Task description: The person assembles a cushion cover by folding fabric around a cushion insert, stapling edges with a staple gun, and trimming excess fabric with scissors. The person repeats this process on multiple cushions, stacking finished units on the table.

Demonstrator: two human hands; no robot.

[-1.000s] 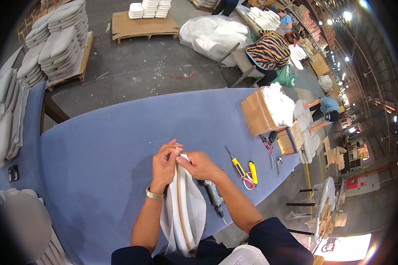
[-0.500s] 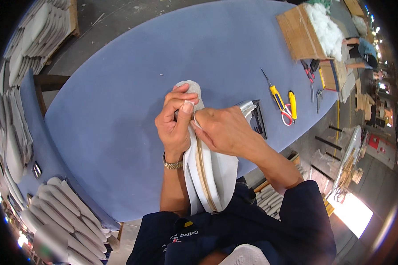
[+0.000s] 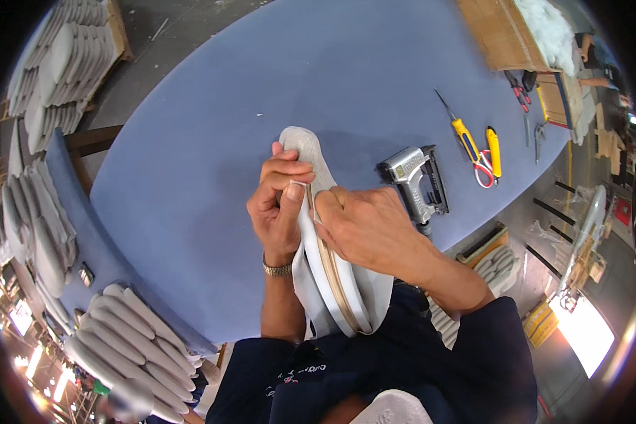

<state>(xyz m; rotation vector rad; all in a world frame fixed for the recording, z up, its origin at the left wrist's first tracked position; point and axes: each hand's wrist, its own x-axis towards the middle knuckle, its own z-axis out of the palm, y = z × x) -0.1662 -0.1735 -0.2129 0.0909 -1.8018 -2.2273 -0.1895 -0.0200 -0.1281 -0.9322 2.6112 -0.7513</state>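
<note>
A long padded piece in light grey fabric stretches from over the table toward my body, its far end rounded. Loose fabric flaps stand along its side, with a narrow brown strip running between them. My left hand, with a metal watch at the wrist, pinches the fabric edge near the far end, thumb against curled fingers. Just nearer to me, my right hand is closed on the same edge, its fingertips partly hidden. The near end of the piece rests against my dark shirt.
On the blue table a silver staple gun lies right of my hands. Farther right are a yellow screwdriver, scissors, a yellow utility knife and red-handled pliers. A cardboard box holds white stuffing. Stacked grey pads stand left.
My right hand has shifted slightly nearer along the fabric edge, away from my left hand. More of the piece's far end shows. The view has turned, and the staple gun is now fully visible.
</note>
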